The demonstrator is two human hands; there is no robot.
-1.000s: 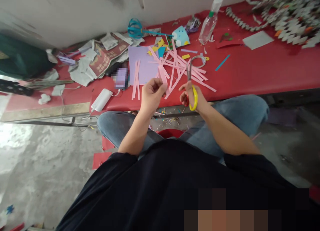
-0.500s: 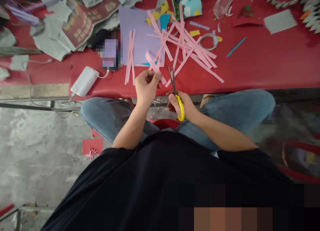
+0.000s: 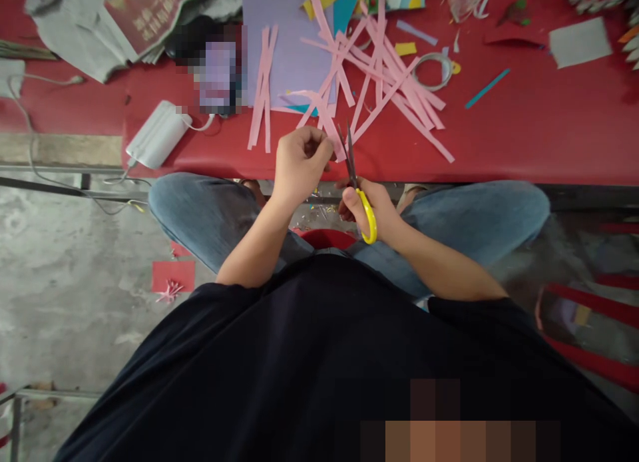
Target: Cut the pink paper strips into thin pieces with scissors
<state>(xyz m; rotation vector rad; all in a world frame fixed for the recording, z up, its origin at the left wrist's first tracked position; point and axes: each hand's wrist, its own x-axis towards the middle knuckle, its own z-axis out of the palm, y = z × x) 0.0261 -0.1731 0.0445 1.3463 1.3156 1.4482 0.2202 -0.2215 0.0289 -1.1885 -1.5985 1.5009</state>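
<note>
My left hand is closed, thumb against the fingers, at the near edge of the red table. Between its fingertips is a pink paper strip, its far part bent over. The yellow-handled scissors are in my right hand, just to the right. Their blades stand slightly apart, pointing away from me, with the tips close beside the strip's end. Beyond both hands lies a loose heap of pink paper strips, partly over a lilac paper sheet. A few more strips lie apart on the left.
A white power bank with cables lies on the red table at left, near a blurred-out device. Newspaper is piled behind it. At right are a tape roll, a blue strip and a white paper piece.
The view has shifted slightly. The pink strip's raised loop in my left hand has dropped and flattened. Left fingertips and scissor blades are a little closer together.
</note>
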